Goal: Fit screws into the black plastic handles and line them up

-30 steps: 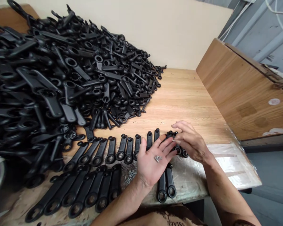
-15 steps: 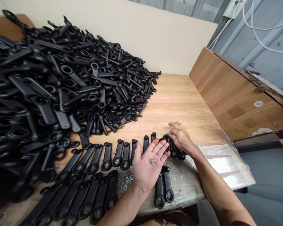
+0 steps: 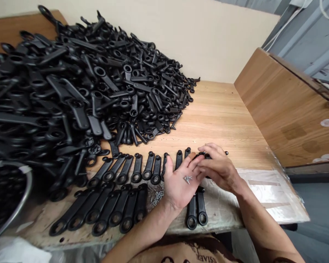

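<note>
My left hand (image 3: 179, 186) lies palm up over the front of the wooden table (image 3: 222, 117), fingers stretched out, with a few small screws (image 3: 187, 178) resting on the palm. My right hand (image 3: 220, 168) is just right of it, its bent fingers closed over a black lever (image 3: 208, 156) at the right end of a row of black levers (image 3: 137, 168). The fingertips of the two hands almost touch. A second row of longer levers (image 3: 112, 212) lies nearer the table edge, and two more levers (image 3: 196, 213) lie below my left hand.
A big heap of black levers (image 3: 84, 80) fills the table's left and back. Loose screws (image 3: 157, 197) lie between the rows. A metal bowl rim (image 3: 19, 204) shows at lower left. A tilted wooden board (image 3: 285, 109) stands at right, above clear plastic sheeting (image 3: 268, 197).
The view has shifted a little. My right hand has moved slightly towards my left fingertips while staying on the levers at the row's end. My left palm still carries the screws.
</note>
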